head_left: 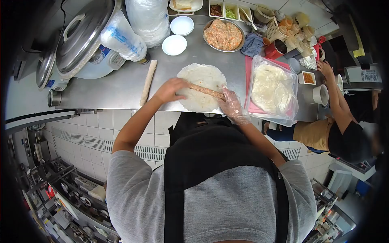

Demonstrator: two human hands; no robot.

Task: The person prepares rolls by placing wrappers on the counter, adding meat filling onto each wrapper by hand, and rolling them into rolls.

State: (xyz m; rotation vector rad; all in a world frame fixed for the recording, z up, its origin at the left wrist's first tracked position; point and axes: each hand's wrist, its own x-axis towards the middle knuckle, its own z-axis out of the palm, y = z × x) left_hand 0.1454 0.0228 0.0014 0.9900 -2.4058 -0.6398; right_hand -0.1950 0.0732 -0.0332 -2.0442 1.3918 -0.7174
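A thin round sheet of pale dough (202, 72) lies on the steel counter in front of me. Across its middle runs a narrow strip of minced meat filling (206, 91). My left hand (172, 90), bare, rests at the strip's left end with its thumb spread from the fingers. At the right end my right hand (234, 107), in a clear plastic glove, has thumb and fingers around the filling. A pale, flour-dusted rolling pin (148, 83) lies left of the sheet. Behind the sheet stands a metal bowl of minced filling (223, 35).
A clear plastic tray (295, 106) of covered dough sits to the right on a pink board (248, 77). White bowls (174, 45), bagged stacks (146, 24) and a large lidded pot (85, 36) stand back left. Another person's hand (325, 69) is at the counter's right end.
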